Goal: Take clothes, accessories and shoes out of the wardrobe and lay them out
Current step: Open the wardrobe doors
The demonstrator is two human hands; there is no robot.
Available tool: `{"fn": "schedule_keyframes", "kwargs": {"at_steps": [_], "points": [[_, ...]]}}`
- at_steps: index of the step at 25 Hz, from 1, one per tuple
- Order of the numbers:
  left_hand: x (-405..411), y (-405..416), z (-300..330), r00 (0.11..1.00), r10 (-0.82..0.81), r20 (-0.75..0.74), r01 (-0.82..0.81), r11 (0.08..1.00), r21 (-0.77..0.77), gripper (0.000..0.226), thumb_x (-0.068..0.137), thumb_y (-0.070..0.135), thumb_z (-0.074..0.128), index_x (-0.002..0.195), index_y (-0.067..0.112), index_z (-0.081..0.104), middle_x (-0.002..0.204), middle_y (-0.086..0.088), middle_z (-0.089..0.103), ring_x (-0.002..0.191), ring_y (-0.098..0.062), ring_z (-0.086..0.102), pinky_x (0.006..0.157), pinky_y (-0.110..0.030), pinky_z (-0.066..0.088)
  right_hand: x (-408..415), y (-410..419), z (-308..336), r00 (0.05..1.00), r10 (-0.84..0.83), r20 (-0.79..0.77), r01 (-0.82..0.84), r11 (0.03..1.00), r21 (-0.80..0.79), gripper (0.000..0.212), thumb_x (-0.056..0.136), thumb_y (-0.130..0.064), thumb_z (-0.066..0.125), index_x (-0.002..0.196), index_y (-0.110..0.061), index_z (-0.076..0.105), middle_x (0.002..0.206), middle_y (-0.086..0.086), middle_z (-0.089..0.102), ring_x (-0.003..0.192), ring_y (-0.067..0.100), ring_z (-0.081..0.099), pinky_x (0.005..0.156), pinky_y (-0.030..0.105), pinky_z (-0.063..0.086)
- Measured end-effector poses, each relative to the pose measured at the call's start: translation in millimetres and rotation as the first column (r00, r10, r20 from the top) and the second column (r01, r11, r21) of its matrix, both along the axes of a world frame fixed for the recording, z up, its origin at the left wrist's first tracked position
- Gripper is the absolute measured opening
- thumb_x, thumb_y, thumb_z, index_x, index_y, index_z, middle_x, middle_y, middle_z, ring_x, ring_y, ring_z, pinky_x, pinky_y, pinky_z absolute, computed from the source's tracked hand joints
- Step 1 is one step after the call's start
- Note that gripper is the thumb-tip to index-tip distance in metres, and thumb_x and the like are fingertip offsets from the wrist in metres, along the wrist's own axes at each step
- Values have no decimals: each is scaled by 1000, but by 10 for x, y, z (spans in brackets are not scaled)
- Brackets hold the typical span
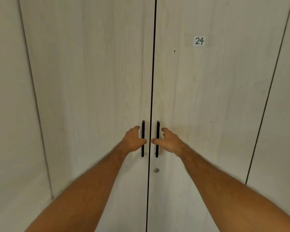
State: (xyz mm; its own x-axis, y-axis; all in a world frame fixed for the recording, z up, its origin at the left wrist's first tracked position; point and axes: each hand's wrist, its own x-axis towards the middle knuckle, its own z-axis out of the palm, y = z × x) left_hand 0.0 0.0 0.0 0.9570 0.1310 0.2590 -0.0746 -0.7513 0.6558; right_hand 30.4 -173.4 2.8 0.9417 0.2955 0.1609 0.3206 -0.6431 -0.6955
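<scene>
reaching with fingers spread, left hand (pixel 134 139) and right hand (pixel 168 141) meet the closed wardrobe's (pixel 90 81) black handles (pixel 143 129).

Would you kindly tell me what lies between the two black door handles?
Between the left handle and right handle, the head view shows only the dark gap where both closed doors meet.
</scene>
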Motion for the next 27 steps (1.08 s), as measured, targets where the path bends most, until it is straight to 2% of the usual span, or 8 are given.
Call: {"fn": "schedule_keyframes", "kwargs": {"at_steps": [2, 4, 7, 13, 19, 22, 25, 27], "points": [[255, 15, -82, 999, -8, 49, 13, 995, -99, 64, 85, 16, 68, 142, 6, 40, 137, -14, 54, 111, -16, 55, 88, -23, 46, 211, 154, -82, 999, -38, 16, 37, 994, 99, 71, 86, -38, 70, 143, -11, 38, 142, 10, 53, 113, 19, 55, 88, 26, 46], [423, 1, -197, 996, -4, 89, 21, 980, -198, 48, 83, 12, 68, 128, 9, 51, 114, -7, 64, 85, -7, 57, 67, -14, 44, 339, 256, -173, 993, -112, 42, 103, 977, 185, 55, 87, -32, 69, 132, -11, 47, 123, 7, 63, 94, 15, 56, 65, 18, 43], [508, 19, -286, 995, -4, 101, 35, 951, -308, 42, 83, 9, 66, 123, 11, 54, 104, -5, 65, 82, -9, 57, 61, -13, 41, 411, 332, -231, 982, -177, 68, 159, 963, 218, 52, 88, -27, 67, 132, -9, 47, 109, 3, 61, 88, 15, 57, 55, 12, 37], [202, -104, -304, 997, -49, 68, 68, 947, -315, 56, 83, 2, 63, 135, 11, 42, 95, 2, 54, 85, -11, 55, 68, -18, 44, 44, 279, -236, 985, -165, 55, 152, 971, 187, 55, 88, -19, 68, 135, -8, 43, 103, 0, 57, 88, 15, 57, 59, 13, 40], [-564, -268, -380, 993, 31, 115, 6, 952, -306, 60, 84, 4, 64, 138, 9, 39, 108, -10, 58, 93, -18, 57, 77, -27, 50, -820, 1, -231, 983, -168, 66, 153, 968, 199, 59, 90, -18, 67, 140, -7, 37, 123, 13, 59, 105, 26, 60, 87, 32, 52], [-1148, -314, -403, 983, 124, 136, -69, 935, -348, 57, 86, 2, 63, 138, 10, 40, 112, -10, 58, 101, -25, 61, 81, -32, 55, -1386, -272, -227, 979, -195, 63, 177, 960, 217, 58, 92, -17, 65, 141, -8, 36, 128, 14, 57, 115, 31, 59, 96, 39, 51], [-1748, -229, -453, 962, 232, 143, -162, 909, -385, 58, 83, -2, 61, 137, 11, 40, 104, -9, 59, 93, -26, 61, 62, -24, 51, -1898, -628, -247, 971, -237, 32, 221, 942, 254, 58, 91, -18, 68, 139, -9, 36, 126, 13, 56, 109, 27, 58, 92, 35, 50], [-2232, -150, -446, 941, 303, 150, -221, 888, -403, 61, 80, -2, 62, 136, 9, 40, 99, -10, 58, 88, -26, 60, 59, -24, 46, -2263, -946, -238, 962, -272, 2, 260, 921, 289, 61, 89, -19, 70, 138, -9, 35, 125, 12, 55, 103, 24, 55, 83, 30, 46]]}}
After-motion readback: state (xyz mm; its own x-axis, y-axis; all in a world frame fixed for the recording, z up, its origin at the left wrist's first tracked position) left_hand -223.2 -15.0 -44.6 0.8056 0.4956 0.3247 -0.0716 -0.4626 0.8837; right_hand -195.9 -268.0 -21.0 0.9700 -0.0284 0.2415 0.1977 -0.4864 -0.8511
